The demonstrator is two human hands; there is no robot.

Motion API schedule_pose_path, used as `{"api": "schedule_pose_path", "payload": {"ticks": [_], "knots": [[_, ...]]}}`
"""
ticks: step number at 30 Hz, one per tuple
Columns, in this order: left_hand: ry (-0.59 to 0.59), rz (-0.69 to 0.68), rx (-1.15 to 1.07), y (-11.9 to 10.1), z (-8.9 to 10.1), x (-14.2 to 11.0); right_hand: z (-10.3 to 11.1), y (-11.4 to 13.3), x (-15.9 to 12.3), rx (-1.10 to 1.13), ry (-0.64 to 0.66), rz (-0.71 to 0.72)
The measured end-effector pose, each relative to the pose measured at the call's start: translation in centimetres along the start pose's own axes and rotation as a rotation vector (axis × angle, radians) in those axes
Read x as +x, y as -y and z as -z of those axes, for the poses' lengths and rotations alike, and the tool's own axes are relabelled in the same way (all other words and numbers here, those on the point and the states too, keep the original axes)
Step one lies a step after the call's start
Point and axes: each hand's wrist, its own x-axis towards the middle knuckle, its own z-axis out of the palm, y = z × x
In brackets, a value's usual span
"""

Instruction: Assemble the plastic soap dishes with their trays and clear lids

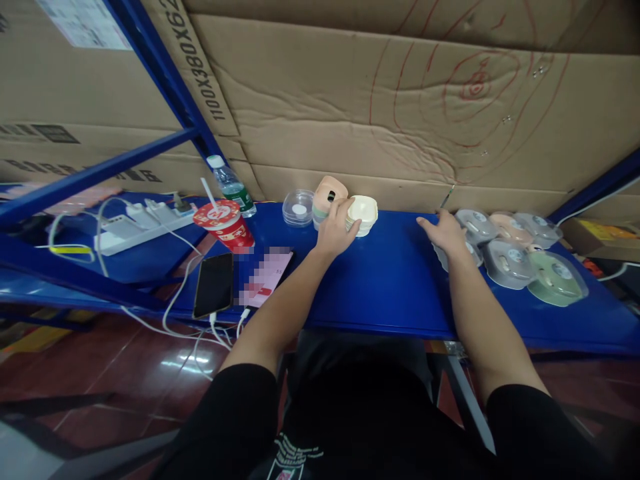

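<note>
My left hand [336, 228] grips the near left side of a short stack of cream-coloured plastic containers [365, 212], thumb and fingers bent against it. Just behind that hand are peach containers [330, 190], one with a dark oval opening, and a stack of clear lids [299, 208] stands to their left. On the right, my right hand [444, 235] is held with the thumb stretched away from the fingers. It is over the left edge of a group of lidded containers in grey [510, 263], peach [511, 228] and green [559, 279]. Some fingertips are hard to see.
Left on the blue table [385, 287] are a red cup with a straw [227, 223], a water bottle [233, 187], two phones [215, 285] with charging cables and a power strip [143, 230]. Cardboard [320, 87] backs the table. A thin pen-like object [447, 196] shows beyond my right hand.
</note>
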Motion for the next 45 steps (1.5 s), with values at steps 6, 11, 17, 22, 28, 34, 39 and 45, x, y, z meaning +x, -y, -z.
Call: {"api": "schedule_pose_path", "payload": {"ticks": [6, 11, 17, 22, 28, 34, 39, 45], "knots": [[0.055, -0.054, -0.087, -1.5, -0.3, -0.5, -0.4, 4.1, -2.2, 0.072, 0.157, 0.447], [0.175, -0.032, -0.091, -2.5, 0.2, -0.7, 1.0, 4.1, -2.4, -0.073, 0.264, 0.469], [0.301, -0.076, -0.088, -2.7, 0.0, -1.0, 0.7, 4.0, -2.6, -0.297, 0.459, 0.442], [0.485, -0.117, -0.114, -2.8, -0.3, -1.2, -0.1, 5.1, -3.3, -0.198, 0.469, 0.601], [0.487, -0.100, -0.195, -2.9, -0.5, -1.3, -0.1, 6.5, -4.4, -0.037, 0.234, 0.685], [0.216, -0.252, -0.405, -3.2, -0.4, -1.5, 0.3, 8.1, -6.0, -0.015, -0.148, 0.764], [0.085, -0.312, -0.624, -4.8, -0.6, -2.0, -0.5, 8.2, -6.4, -0.005, -0.302, 0.805], [-0.082, -0.355, -0.483, -5.0, 0.1, -1.3, -0.5, 7.9, -6.4, 0.141, -0.434, 0.891]]}}
